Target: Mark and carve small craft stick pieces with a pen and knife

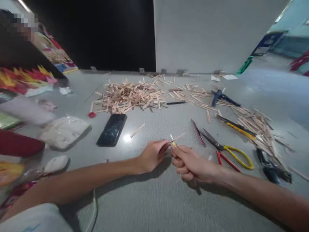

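Note:
Near the middle of the table, my left hand (152, 157) pinches a thin wooden craft stick (180, 136) that points out to the right. My right hand (191, 163) is wrapped round a small knife (174, 143) with a yellow part and a thin bright blade. The blade crosses the stick just ahead of my fingertips; whether it is cutting in cannot be made out. Most of the knife's handle is hidden in my fist. A single loose stick (137, 130) lies ahead of my left hand.
A big heap of sticks (130, 95) lies at the back, more sticks (259, 125) at right. Yellow-red scissors (238, 156), yellow-handled pliers (241, 130) and a blue clamp-like tool (219, 96) lie right. A phone (112, 130) and plastic bag (65, 132) sit left. A panel (205, 35) stands behind.

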Tool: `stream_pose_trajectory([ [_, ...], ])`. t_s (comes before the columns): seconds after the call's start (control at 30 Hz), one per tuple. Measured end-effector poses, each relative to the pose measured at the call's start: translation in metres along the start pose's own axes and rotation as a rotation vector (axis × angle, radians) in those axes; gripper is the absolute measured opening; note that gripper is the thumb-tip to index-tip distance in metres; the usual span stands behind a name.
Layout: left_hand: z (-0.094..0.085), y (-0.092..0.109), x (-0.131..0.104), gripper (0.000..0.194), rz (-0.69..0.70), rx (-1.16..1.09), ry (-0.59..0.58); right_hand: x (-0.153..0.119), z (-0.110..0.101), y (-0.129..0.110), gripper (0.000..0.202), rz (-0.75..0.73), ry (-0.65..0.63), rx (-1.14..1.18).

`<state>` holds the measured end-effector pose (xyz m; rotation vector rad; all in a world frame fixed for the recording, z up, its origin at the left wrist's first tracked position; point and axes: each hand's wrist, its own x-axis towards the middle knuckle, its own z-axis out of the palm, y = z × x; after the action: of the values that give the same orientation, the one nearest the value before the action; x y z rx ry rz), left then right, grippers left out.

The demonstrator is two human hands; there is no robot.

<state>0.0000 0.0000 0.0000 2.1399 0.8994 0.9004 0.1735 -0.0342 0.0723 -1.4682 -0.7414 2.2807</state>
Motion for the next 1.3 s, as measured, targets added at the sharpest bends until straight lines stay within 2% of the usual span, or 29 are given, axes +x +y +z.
stream_pose_trajectory([
  [0.2,0.003,-0.003,0.003,0.049,-0.052,0.01,0.037,0.0,-0.006,0.0,0.047,-0.027,0.026,0.042],
  [0.6,0.003,0.003,0.001,0.045,-0.116,0.019,0.036,-0.01,0.007,0.004,0.044,-0.002,0.127,0.116],
  [0.97,0.004,0.005,0.0,0.042,-0.154,-0.013,0.026,-0.02,0.017,0.009,0.044,0.019,0.166,0.146],
  [1.17,0.003,0.005,0.003,0.039,-0.21,-0.034,0.049,-0.023,0.023,0.018,0.039,0.015,0.2,0.187],
  [1.3,-0.002,-0.001,0.01,0.039,-0.293,-0.057,0.11,-0.039,0.03,0.032,0.037,0.163,0.133,0.108],
])
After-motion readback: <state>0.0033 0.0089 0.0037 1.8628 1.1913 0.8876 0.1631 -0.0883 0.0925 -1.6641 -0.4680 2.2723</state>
